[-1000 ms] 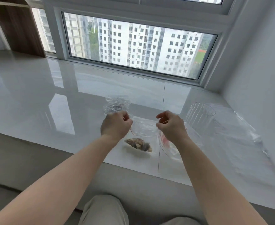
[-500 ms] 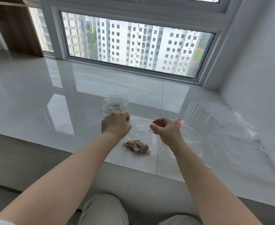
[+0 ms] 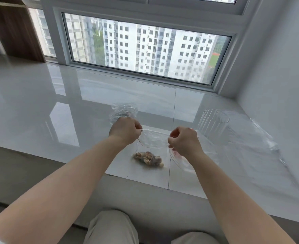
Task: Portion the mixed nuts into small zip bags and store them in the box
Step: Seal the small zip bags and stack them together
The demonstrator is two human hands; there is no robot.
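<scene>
Both the left hand [image 3: 125, 131] and the right hand [image 3: 184, 141] pinch the mouth of a small zip bag [image 3: 151, 147] above the near sill; mixed nuts [image 3: 148, 159] sit at its bottom. Sealing appears pending, and no storage box is visible.

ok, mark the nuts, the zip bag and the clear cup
nuts [image 3: 148, 159], head view, middle of the pile
zip bag [image 3: 152, 140], head view, upper film between the hands
clear cup [image 3: 213, 124], head view, ribbed side wall

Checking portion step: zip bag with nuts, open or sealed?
Open. The left hand and right hand pinch the zip bag mouth apart; nuts sit at bottom.
</scene>
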